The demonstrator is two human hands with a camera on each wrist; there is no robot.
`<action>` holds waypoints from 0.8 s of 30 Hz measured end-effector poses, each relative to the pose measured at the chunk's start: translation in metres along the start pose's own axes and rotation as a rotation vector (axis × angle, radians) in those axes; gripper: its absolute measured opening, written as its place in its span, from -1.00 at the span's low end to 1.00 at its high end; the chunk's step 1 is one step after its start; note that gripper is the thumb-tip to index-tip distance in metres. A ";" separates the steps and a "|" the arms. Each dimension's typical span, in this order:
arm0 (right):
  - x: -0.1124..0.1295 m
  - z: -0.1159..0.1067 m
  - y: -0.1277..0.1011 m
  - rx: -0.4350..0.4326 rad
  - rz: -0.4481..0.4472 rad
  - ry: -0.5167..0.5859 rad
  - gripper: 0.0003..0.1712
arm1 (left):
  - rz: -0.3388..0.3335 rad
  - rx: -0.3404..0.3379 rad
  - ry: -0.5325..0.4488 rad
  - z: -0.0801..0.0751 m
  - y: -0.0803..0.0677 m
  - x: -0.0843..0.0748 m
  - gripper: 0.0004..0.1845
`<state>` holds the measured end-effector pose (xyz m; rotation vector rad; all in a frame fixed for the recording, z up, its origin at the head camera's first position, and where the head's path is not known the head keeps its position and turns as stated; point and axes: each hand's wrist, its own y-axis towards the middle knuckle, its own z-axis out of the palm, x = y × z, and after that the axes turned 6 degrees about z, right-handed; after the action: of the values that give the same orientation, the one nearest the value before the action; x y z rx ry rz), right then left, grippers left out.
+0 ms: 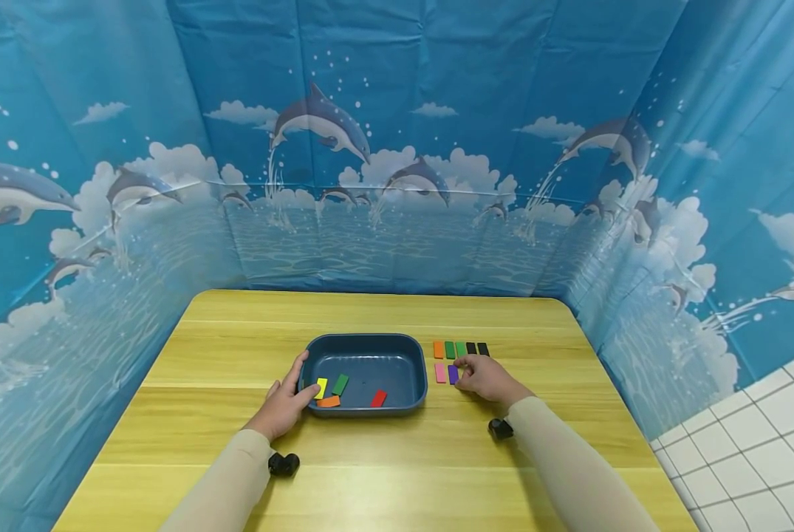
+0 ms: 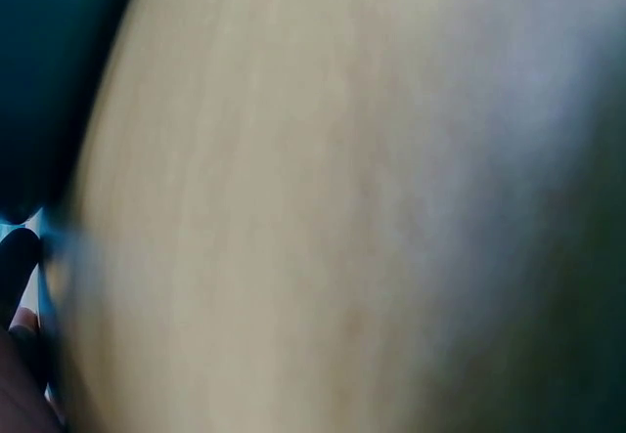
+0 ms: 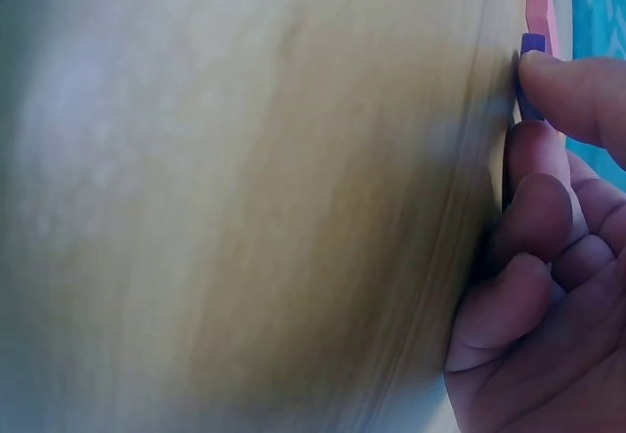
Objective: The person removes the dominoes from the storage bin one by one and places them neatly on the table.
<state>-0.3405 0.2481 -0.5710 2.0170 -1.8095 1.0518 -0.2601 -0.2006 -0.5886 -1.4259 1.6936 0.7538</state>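
My left hand (image 1: 282, 405) holds the left wall of a dark blue tray (image 1: 370, 412), thumb over the rim and fingers along the outside. Inside the tray lie a yellow domino (image 1: 320, 389) near that thumb, a green domino (image 1: 340, 384), an orange domino (image 1: 329, 402) and a red domino (image 1: 379, 399). To the right of the tray, my right hand (image 1: 490, 380) pinches a purple domino (image 1: 453, 374) at the table surface between thumb and forefinger. A pink domino (image 1: 440, 373) lies just left of it. In the right wrist view the thumb presses the purple domino (image 3: 531, 76).
Behind the purple and pink dominoes runs a row with an orange domino (image 1: 439, 349), two green ones and two black ones (image 1: 482, 349). All lie on a wooden table (image 1: 383, 473). A dolphin-print curtain (image 1: 397, 244) surrounds its back and sides.
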 end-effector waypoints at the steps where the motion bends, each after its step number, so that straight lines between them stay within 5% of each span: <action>1: 0.000 0.000 0.000 -0.001 0.000 -0.001 -0.45 | -0.004 -0.001 -0.002 0.000 0.000 0.000 -0.17; 10: 0.001 -0.001 0.000 -0.009 0.005 0.010 -0.46 | -0.073 -0.008 -0.028 0.001 -0.003 -0.005 -0.17; 16: 0.001 0.000 0.000 -0.003 0.014 0.023 -0.46 | -0.006 -0.010 0.000 0.000 -0.003 -0.005 -0.17; 24: -0.001 -0.004 -0.004 0.003 0.029 0.062 -0.40 | -0.007 -0.009 -0.006 0.001 -0.003 -0.004 -0.16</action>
<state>-0.3378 0.2518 -0.5674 1.9434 -1.8122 1.1126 -0.2567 -0.1981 -0.5856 -1.4335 1.6817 0.7624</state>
